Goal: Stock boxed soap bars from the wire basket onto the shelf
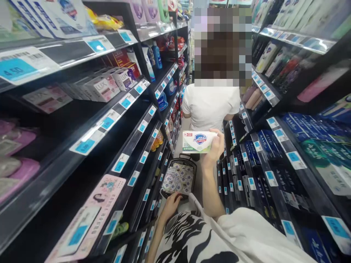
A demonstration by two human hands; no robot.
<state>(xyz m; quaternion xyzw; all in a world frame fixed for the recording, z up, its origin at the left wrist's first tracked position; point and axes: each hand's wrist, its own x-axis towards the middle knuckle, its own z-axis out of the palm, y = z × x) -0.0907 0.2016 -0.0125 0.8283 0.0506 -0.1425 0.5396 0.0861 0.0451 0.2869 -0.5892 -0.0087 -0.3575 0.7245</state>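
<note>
My right hand (214,149) is raised in front of me, its fingers closed round the right end of a white and green box of Safeguard soap (196,143). The box's printed front faces me. Lower down, my left hand (171,204) is at the near rim of a black shopping basket (195,166), its fingers curled there and partly hidden. Many small soap packs (178,177) with similar markings lie side by side in the basket.
Black shelves with blue price tags (106,122) line both sides of a narrow aisle. LUX soap boxes (100,87) stand at left, blue toothpaste boxes (301,126) at right. A person in a white top (211,104) stands just ahead, back turned.
</note>
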